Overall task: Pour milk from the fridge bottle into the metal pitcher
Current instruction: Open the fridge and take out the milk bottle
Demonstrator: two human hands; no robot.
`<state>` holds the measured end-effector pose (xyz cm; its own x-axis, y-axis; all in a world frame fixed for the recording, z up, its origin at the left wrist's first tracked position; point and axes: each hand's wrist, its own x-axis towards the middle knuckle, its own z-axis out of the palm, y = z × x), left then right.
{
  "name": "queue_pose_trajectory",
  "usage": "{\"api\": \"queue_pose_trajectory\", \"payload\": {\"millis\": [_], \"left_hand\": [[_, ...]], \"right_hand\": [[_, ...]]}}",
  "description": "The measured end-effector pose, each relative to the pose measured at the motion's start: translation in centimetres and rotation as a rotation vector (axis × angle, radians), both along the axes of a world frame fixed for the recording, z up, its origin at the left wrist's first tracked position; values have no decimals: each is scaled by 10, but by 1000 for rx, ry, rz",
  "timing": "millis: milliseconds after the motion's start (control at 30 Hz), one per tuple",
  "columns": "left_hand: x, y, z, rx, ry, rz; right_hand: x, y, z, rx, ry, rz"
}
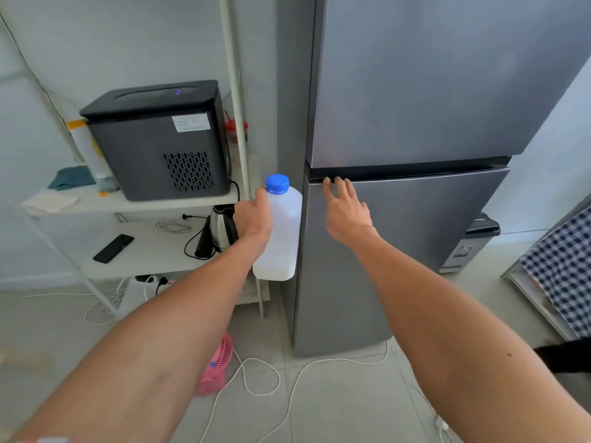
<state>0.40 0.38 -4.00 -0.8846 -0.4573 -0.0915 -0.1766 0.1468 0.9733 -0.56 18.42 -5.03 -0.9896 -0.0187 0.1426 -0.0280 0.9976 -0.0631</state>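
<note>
Nothing readable anywhere, white sticker [191,122] on the black machine [160,140] at ten o'clock carries print too small to make out, grey bin [470,244] at three o'clock shows a blurred mark

Head-height view, down toward fridge [399,251]

Pale grey-white walls [128,36], even diffuse light. Light tiled floor [335,407] with loose white cables [289,401] trailing across it. White open metal shelving rack [238,100] at left; dark grey boxy appliance [160,142] on its upper shelf, black phone [113,248] on the lower. Small pink fan [216,367] on floor. Blue-and-white checked cloth [563,266] at right edge.
</note>
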Motion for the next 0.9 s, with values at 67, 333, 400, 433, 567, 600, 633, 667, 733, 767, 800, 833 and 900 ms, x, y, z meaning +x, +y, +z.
{"api": "queue_pose_trajectory", "payload": {"millis": [67,333,400,433,567,600,633,667,733,767,800,833,900], "left_hand": [[-1,2,-1,20,14,-11],[2,16,7,70,94,-60],[6,22,8,66,104,-67],[8,25,8,70,110,-75],[17,40,8,93,125,-98],[20,44,8,94,123,-107],[23,49,7,97,121,-113],[26,54,7,101,122,-123],[30,65,6,114,132,-165],[33,72,6,117,138,-194],[35,79,6,117,146,-222],[37,86,5,118,154,-248],[41,101,4,122,164,-304]], "right_hand": [[3,1,-4,-21,-14,15],[46,-20,-53,-869,-133,-180],[55,-26,-59,-1133,-311,-273],[59,-28,-61,-1269,-377,-313],[72,-24,-65,-1602,-464,-396],[75,-21,-65,-1625,-454,-408],[79,-17,-66,-1638,-441,-425],[83,-12,-65,-1653,-429,-439],[89,0,-67,-1660,-401,-466],[93,6,-67,-1662,-383,-481],[98,12,-67,-1674,-363,-498],[102,18,-68,-1678,-345,-519],[111,33,-71,-1683,-305,-561]]}}
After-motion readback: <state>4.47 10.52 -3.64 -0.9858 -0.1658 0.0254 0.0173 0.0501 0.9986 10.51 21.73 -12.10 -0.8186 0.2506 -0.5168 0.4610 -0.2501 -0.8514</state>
